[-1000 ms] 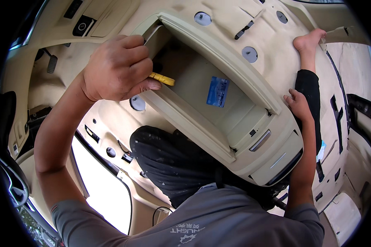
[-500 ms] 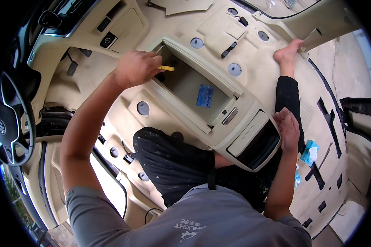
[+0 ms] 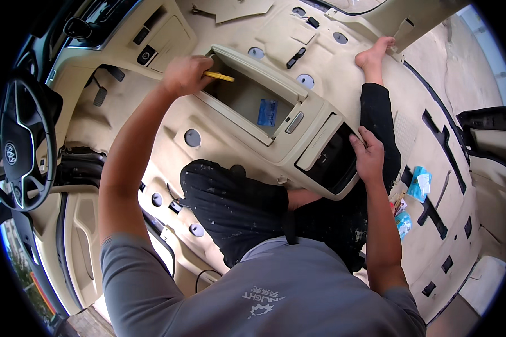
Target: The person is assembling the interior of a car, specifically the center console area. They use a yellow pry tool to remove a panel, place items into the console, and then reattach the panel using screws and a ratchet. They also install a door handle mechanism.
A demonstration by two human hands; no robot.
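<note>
Stripped car interior, person seated on the beige floor carpet (image 3: 343, 84), working on one beige centre console (image 3: 275, 121).

Left hand (image 3: 184, 74): grip closed around one yellow tool (image 3: 219, 76). The yellow tip sticks out past the fingers, over the front-left edge of the open console bin (image 3: 244, 98). Can't tell whether the tip touches the rim.

Right hand (image 3: 368, 157): fingers curled on the rear edge of the console, beside the dark rear opening (image 3: 334, 160). Holding only the console rim, nothing loose in it.

Counts:
- 1 blue label (image 3: 267, 112) inside the bin
- 1 latch handle (image 3: 294, 122) on the bin's rear lip
- 5 round grey plugs in the carpet beyond and left of the console, e.g. (image 3: 192, 137); 2 smaller ones near the left sill (image 3: 196, 230)
- 1 steering wheel (image 3: 17, 149), far left
- 1 bare foot (image 3: 374, 53) stretched out past the console
- blue packets (image 3: 419, 182) on the carpet at right, roughly 2, count uncertain

Edges/room: the console sits between the legs in dark trousers (image 3: 236, 202), tight on the near side. Bin is open on top with room around the tool. Carpet right of the console is broken by dark rectangular cut-outs (image 3: 444, 149). Door opening (image 3: 489, 140) at far right.
</note>
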